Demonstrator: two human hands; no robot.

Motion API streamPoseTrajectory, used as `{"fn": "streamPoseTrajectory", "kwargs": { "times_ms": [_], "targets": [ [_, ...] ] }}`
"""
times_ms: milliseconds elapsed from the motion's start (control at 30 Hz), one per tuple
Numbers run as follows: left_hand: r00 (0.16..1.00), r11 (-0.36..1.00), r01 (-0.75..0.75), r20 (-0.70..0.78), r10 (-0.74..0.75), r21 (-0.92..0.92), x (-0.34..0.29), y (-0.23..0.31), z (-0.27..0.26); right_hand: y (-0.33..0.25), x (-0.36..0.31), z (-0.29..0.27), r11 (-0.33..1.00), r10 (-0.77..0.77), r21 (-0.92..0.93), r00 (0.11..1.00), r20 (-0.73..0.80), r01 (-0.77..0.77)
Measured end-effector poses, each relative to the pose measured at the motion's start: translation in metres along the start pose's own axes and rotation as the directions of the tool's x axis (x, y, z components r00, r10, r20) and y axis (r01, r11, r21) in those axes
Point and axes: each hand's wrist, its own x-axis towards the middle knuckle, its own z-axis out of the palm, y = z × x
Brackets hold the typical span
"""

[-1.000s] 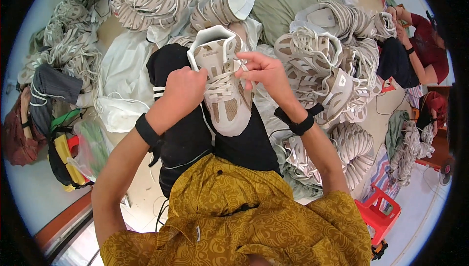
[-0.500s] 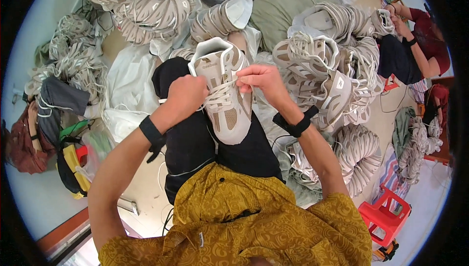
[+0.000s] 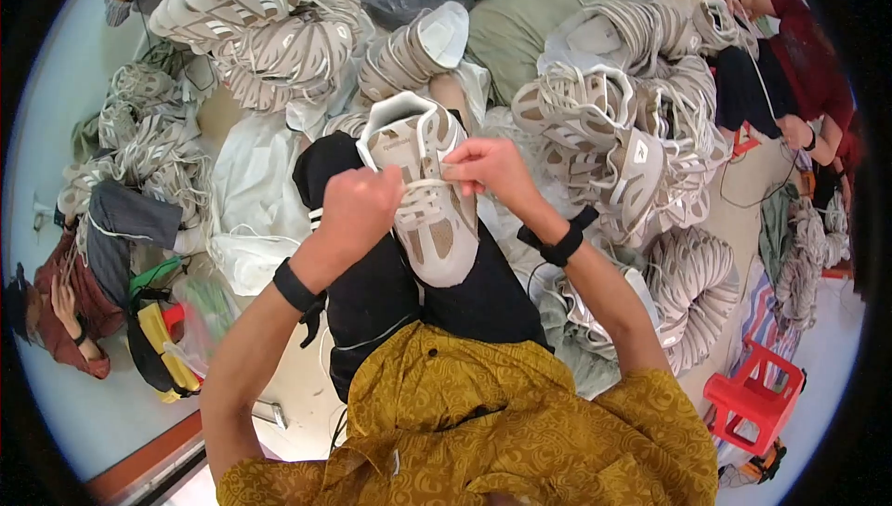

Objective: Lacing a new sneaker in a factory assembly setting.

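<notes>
A beige and tan sneaker (image 3: 439, 253) rests on my lap, its toe toward me and its collar pointing away. Off-white laces (image 3: 423, 201) cross its lower tongue. At the shoe's left side my left hand (image 3: 364, 207) is closed in a fist, slightly blurred, with the lace running to it. My right hand (image 3: 487, 170) pinches at the right eyelet edge, thumb and forefinger together on the lace there. The fingertips partly hide the lace ends and the upper eyelets.
Strung-together sneakers (image 3: 595, 134) are heaped to the right, with another heap (image 3: 265, 27) at the far left. White plastic sheeting (image 3: 255, 171) lies left of my knees. A red stool (image 3: 754, 393) stands at the lower right. Co-workers sit at both sides.
My left hand has risen a little along the shoe, while my right hand stays by the eyelets. The view has shifted slightly. At the right, a co-worker's hand has drawn a lace out from a shoe.
</notes>
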Motion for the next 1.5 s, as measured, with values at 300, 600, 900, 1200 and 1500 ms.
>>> {"fn": "streamPoseTrajectory", "kwargs": {
  "times_ms": [300, 600, 900, 1200, 1500],
  "targets": [
    [0.865, 0.633, 0.494, 0.264, -0.426, -0.596, 0.024, -0.002, -0.003, -0.004, 0.006, 0.000, 0.864, -0.314, -0.414, 0.949, 0.001, 0.287],
    [0.788, 0.478, 0.611, 0.430, -0.441, -0.631, 0.035, 0.004, 0.014, -0.008, 0.008, 0.006, 0.529, -0.423, -0.773, 0.898, 0.117, 0.350],
    [0.804, 0.489, 0.593, 0.440, -0.400, -0.640, 0.035, 0.002, 0.020, -0.021, 0.005, 0.016, -0.024, -0.553, -0.897, 0.742, 0.380, 0.441],
    [0.807, 0.493, 0.587, 0.415, -0.420, -0.642, 0.032, 0.007, 0.020, -0.009, 0.011, 0.016, 0.039, -0.585, -0.904, 0.744, 0.324, 0.425],
    [0.736, 0.447, 0.670, 0.611, -0.292, -0.593, 0.050, -0.001, 0.016, 0.000, 0.014, 0.005, 0.577, -0.495, -0.706, 0.863, 0.097, 0.410]
  ]
}}
